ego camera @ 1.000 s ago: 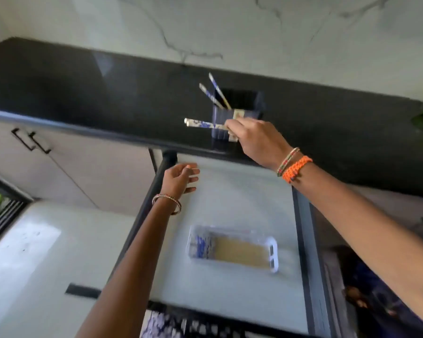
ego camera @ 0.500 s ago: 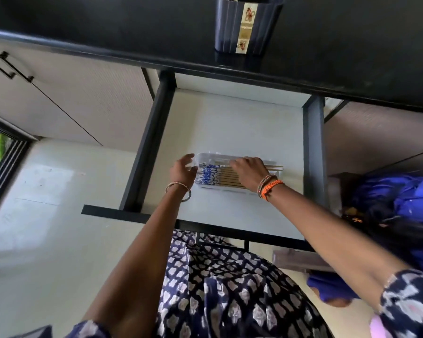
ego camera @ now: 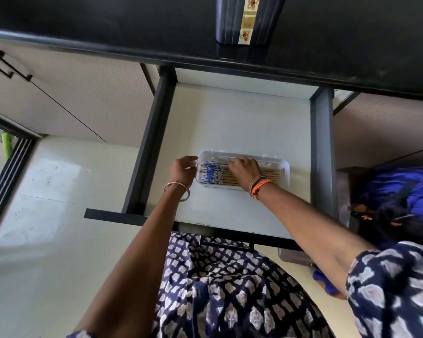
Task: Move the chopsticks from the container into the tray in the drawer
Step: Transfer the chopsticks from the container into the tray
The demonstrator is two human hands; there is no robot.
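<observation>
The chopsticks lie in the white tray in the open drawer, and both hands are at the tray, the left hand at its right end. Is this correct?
Not entirely. The head view shows the left hand at the tray's left end, beside the chopsticks' blue-patterned ends. The right hand rests over them, in the open drawer.

Both your arms reach forward and down, bare to the wrists. Your left hand [ego camera: 182, 170] sits with fingers curled against the tray's [ego camera: 282, 164] left end, a bangle at its wrist. Your right hand [ego camera: 245, 168] lies palm down, fingers bent onto the chopsticks [ego camera: 211, 172], orange bands circling its wrist.
</observation>
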